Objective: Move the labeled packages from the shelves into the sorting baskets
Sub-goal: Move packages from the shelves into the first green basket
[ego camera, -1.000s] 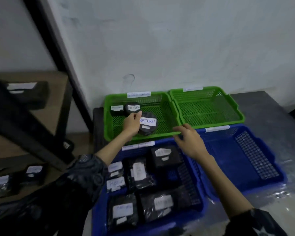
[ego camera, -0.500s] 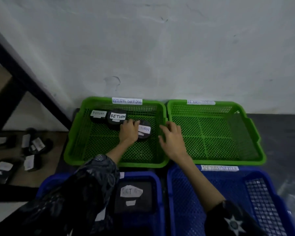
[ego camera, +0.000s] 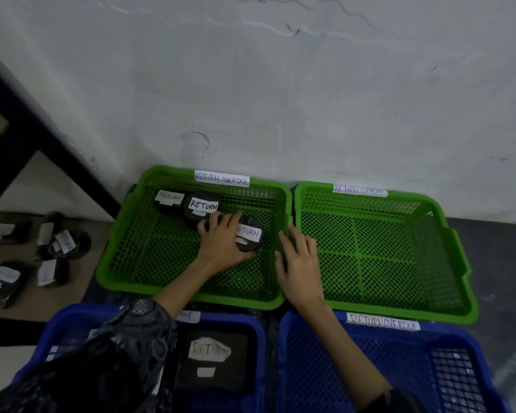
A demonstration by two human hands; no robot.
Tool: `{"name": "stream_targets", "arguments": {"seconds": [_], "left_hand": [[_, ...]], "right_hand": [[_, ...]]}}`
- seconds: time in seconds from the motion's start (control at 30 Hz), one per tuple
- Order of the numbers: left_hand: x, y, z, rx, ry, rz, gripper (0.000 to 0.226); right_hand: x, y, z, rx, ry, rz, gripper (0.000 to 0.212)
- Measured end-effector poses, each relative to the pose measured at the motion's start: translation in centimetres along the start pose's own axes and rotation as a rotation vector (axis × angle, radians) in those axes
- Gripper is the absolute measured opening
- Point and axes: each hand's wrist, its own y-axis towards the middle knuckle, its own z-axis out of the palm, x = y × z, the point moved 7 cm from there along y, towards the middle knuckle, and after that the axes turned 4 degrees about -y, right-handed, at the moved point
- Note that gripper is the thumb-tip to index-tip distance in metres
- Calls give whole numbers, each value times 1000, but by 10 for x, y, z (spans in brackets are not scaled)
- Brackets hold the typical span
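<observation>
Packages: three in far-left green basket (ego camera: 122,272). Left hand (ego camera: 224,242) wraps round package (ego camera: 249,234) resting on basket floor. Right hand (ego camera: 300,263) flat, open, on basket rim. More packages (ego camera: 63,244) wait on shelf (ego camera: 27,254), far left. Task partway.

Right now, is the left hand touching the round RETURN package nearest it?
Touching. Head view: the left hand lies over the round RETURN package, fingers covering its label's left edge.

Two green baskets (ego camera: 283,201) showing a mesh pattern, two blue baskets (ego camera: 273,329) sitting in front, black packages (ego camera: 201,208) wearing white labels, grey wall (ego camera: 251,84), dark patterned sleeve (ego camera: 122,347).
</observation>
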Motion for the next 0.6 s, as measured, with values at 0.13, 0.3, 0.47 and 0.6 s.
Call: {"name": "stream_targets", "arguments": {"seconds": [0.13,0.3,0.47,0.6], "left_hand": [[3,17,-2,0,-34,-25,101],[9,33,-6,22,-23,-147,102],[18,31,-14,-9,-34,-215,100],[15,30,-17,-8,-50,-187,100]], "right_hand": [[-1,0,1,-8,15,5,38],[-2,0,3,9,31,8,39],[-1,-1,4,45,33,26,40],[0,0,4,82,14,29,41]]}}
